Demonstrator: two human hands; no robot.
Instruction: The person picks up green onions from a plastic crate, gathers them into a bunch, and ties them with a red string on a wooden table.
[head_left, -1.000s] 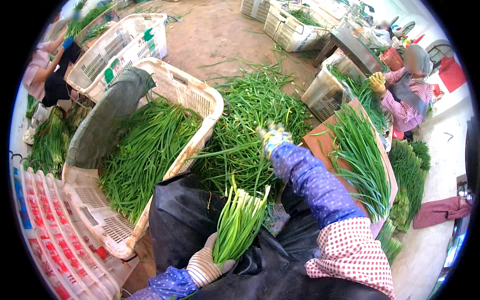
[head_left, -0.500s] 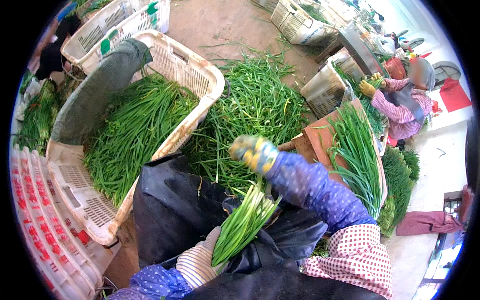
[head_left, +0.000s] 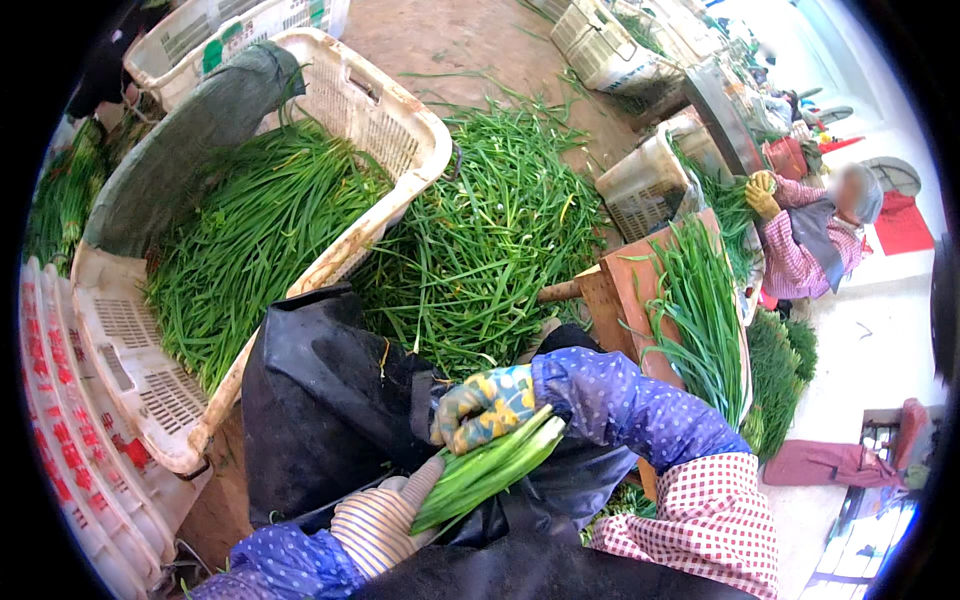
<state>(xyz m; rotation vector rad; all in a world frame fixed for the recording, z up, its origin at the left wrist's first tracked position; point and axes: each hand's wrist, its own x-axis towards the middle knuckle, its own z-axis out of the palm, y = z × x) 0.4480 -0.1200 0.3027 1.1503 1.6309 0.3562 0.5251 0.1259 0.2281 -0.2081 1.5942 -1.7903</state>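
Note:
A bunch of green leafy stems with pale ends (head_left: 495, 465) lies in my left hand (head_left: 385, 520), whose striped-gloved fingers are closed round it low over the black apron (head_left: 310, 400). My right hand (head_left: 482, 408), in a yellow-and-blue patterned glove, rests against the upper side of that bunch with curled fingers; what they pinch is hidden. Beyond my hands spreads a heap of loose greens (head_left: 490, 230). A white crate (head_left: 410, 150) of greens stands to the left; at my right, long leaves (head_left: 690, 320) lie on a brown board (head_left: 630, 290).
A co-worker (head_left: 815, 240) in yellow gloves sits at the right beside another crate (head_left: 640, 190) of greens. Stacked white-and-red crates (head_left: 85, 420) are at the left edge. More crates (head_left: 600, 50) stand at the back. Green bundles (head_left: 775, 380) lie along the right.
My right hand has come down and back from over the heap to the bunch, which now tilts further rightward. The view has shifted, and the co-worker at the left is mostly out of it.

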